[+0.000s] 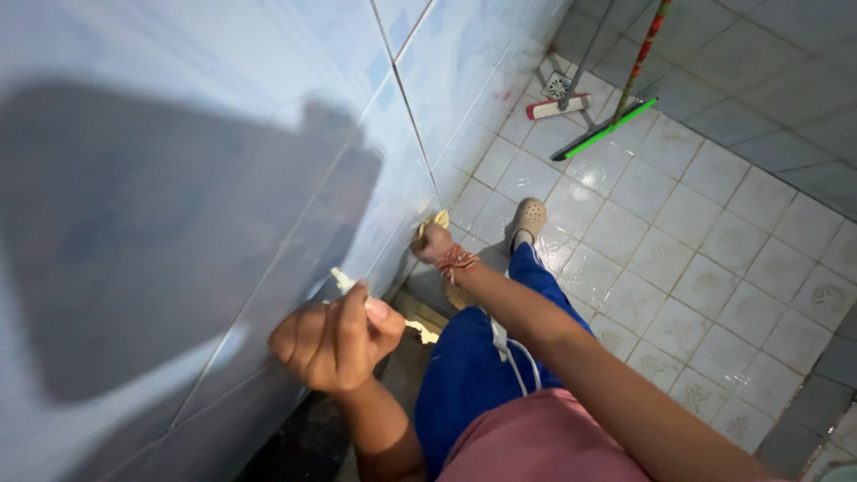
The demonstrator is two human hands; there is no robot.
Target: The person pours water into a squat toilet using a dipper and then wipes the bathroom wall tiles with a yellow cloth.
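Note:
My left hand [335,339] is closed around a small pale yellowish piece [343,279], held against the light blue wall tiles [268,134] low on the wall. Another bit of the same pale material [423,332] pokes out below the fingers. My right hand [433,241], with a red and white string around the wrist, reaches farther along the wall and presses a yellowish cloth or sponge [432,222] onto the tiles near the floor. The grip of the right fingers is partly hidden.
A wet grey tiled floor [678,259] spreads to the right. A green floor wiper [607,129] and a white-headed mop [558,105] lie at the far end near a floor drain [557,86]. My blue trouser leg and beige clog [528,219] stretch along the wall.

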